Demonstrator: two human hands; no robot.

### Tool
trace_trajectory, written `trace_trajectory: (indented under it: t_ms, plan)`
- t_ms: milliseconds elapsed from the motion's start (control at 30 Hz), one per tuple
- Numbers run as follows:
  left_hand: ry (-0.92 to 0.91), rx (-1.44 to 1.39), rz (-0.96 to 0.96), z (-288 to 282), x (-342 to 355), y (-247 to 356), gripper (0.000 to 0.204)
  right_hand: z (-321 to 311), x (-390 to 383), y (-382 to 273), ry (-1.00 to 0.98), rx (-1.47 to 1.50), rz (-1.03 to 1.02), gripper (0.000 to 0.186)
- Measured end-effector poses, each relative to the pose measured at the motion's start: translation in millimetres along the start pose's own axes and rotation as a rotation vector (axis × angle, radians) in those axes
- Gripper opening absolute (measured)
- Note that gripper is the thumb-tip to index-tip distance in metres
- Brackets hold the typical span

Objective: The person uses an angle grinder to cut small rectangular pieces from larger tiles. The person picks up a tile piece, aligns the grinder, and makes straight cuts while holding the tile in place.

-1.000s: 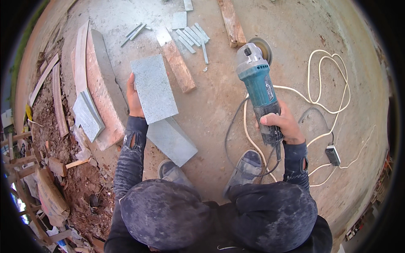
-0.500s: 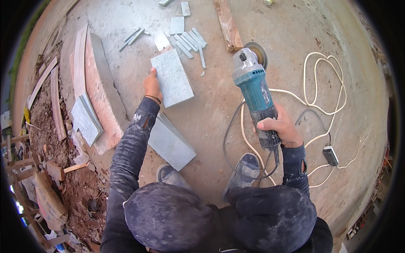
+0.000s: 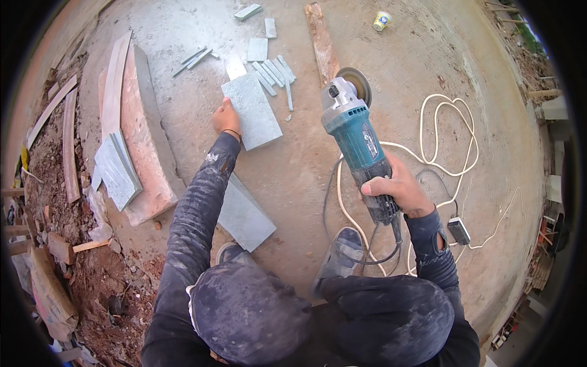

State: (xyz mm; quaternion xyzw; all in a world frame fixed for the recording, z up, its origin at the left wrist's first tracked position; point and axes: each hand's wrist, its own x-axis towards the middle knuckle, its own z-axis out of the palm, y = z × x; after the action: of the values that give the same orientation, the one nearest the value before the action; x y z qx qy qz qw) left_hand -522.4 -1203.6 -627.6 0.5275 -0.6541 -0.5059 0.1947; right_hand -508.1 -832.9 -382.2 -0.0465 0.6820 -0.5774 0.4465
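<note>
My left hand (image 3: pixel 226 117) grips the left edge of a grey-green stone tile (image 3: pixel 254 113), thumb on its top face and the other fingers hidden beneath. In my right hand (image 3: pixel 403 186) is a teal and black angle grinder (image 3: pixel 361 144), held by its rear body. Its round disc (image 3: pixel 354 85) points away from me, beside the near end of a wooden board (image 3: pixel 322 43). Whether the disc spins cannot be made out. A stack of larger tiles (image 3: pixel 244 214) lies on the ground by my left foot, partly behind my left forearm.
Cut stone strips (image 3: pixel 267 74) and small offcuts lie beyond the tile. At left, a concrete block (image 3: pixel 143 140) carries more tiles (image 3: pixel 116 171). A white cord (image 3: pixel 474 144) loops on the right near a socket block (image 3: pixel 458 230). A paper cup (image 3: pixel 381 21) stands far off.
The grinder and my right hand have shifted slightly left in view. My left hand still holds the tile. The view has tilted, bringing the whole cup into sight.
</note>
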Motion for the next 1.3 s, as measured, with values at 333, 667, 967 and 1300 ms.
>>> trace_trajectory:
  t_ms: [333,667,967,1300]
  plan:
    - [-0.870,0.094,0.084,-91,-38,-31,0.021,31,30,-43,-0.087,-0.264,0.018,0.053]
    - [-1.115,-0.081,-0.083,-98,-9,-44,0.022,150,136,58,0.078,-0.225,-0.210,0.073]
    - [-0.940,-0.021,-0.011,-107,-18,-49,0.017,187,136,94,0.131,-0.220,-0.160,0.070]
    - [-0.887,-0.037,-0.028,-102,-12,-53,0.028,188,136,98,0.113,-0.194,-0.144,0.064]
